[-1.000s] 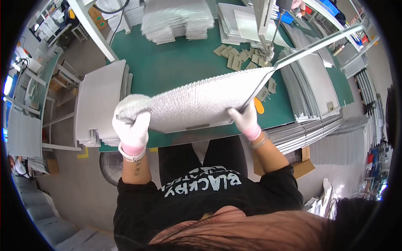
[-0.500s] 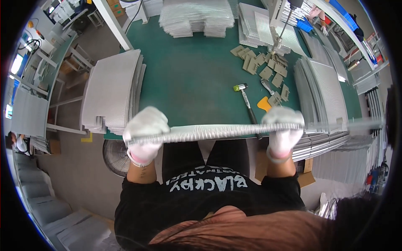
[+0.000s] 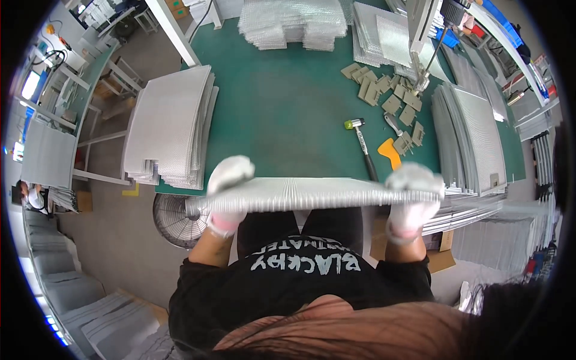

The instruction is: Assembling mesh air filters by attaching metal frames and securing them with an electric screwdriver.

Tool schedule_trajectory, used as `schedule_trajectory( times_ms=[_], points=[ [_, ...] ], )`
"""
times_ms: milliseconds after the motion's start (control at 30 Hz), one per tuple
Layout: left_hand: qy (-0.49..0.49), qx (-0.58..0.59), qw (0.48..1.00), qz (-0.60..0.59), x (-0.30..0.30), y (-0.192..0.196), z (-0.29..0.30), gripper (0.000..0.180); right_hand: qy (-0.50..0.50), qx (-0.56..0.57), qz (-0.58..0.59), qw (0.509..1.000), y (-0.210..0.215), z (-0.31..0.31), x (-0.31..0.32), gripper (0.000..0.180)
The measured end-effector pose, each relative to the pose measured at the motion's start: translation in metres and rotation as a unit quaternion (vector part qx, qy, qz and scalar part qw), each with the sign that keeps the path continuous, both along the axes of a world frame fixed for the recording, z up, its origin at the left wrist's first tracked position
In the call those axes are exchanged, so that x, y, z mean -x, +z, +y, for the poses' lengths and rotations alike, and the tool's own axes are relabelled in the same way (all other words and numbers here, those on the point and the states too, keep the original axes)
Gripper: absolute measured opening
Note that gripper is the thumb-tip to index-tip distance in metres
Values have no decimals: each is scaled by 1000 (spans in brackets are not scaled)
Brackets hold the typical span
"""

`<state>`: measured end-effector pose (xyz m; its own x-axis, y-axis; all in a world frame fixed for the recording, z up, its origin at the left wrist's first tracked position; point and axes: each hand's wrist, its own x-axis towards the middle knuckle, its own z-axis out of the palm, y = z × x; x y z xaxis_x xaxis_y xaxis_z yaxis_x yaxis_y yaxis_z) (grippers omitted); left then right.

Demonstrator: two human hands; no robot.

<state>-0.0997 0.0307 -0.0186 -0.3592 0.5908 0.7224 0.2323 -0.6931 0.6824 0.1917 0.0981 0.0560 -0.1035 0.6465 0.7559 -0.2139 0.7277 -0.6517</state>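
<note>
Silvery ribbed panel (image 3: 294,195) held level in front of the person's body, seen nearly edge-on, above the near edge of the green bench (image 3: 276,114). Both hands gloved in white. Left hand (image 3: 231,173) clamped on the panel a little in from its left end, a short piece of it jutting past the glove. Right hand (image 3: 415,179) closed around the other end — the glove is blurred, so the set of each finger I cannot tell. A pale streak runs outward beyond the right hand, too smeared to name.

On the bench, just past the panel: a hammer (image 3: 364,150) with a green-and-black head, handle toward the person. Right of it, a yellow scraper (image 3: 390,154), and near that a grey-handled tool (image 3: 393,124). Small beige plates (image 3: 392,105) lie scattered behind, some overlapping.

Further out, stacks of pale sheets: left stack (image 3: 168,120), notched at its near edge; far stack (image 3: 294,23); right stack (image 3: 477,138), leaning in layers. A driver (image 3: 436,54) hangs over the bench's far right, beside a metal post (image 3: 421,27).

Below bench level — a round caged fan (image 3: 177,223) on the left, an open cardboard box (image 3: 441,260) on the right.
</note>
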Motion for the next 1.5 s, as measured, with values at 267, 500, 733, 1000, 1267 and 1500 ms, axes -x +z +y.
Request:
schedule_trajectory(
  times_ms=[267, 500, 733, 1000, 1267, 1500],
  points=[
    [55, 357, 898, 250, 28, -87, 4, 40, -84, 135, 27, 987, -2, 57, 18, 9],
    [139, 396, 864, 278, 19, -76, 2, 46, -74, 124, 12, 989, -1, 64, 17, 13],
    [118, 500, 797, 318, 31, -81, 6, 53, -62, 115, 20, 991, 1, 60, 18, 13],
    [196, 340, 898, 199, 5, -91, 6, 58, -81, 132, 30, 987, 2, 60, 21, 9],
    [-86, 181, 978, -63, 33, -16, 10, 80, -32, 110, 28, 993, -1, 57, 11, 20],
    [-161, 9, 987, 22, 32, 71, 16, 22, 5, 11, 12, 1000, 1, 28, 12, 33]
  ],
)
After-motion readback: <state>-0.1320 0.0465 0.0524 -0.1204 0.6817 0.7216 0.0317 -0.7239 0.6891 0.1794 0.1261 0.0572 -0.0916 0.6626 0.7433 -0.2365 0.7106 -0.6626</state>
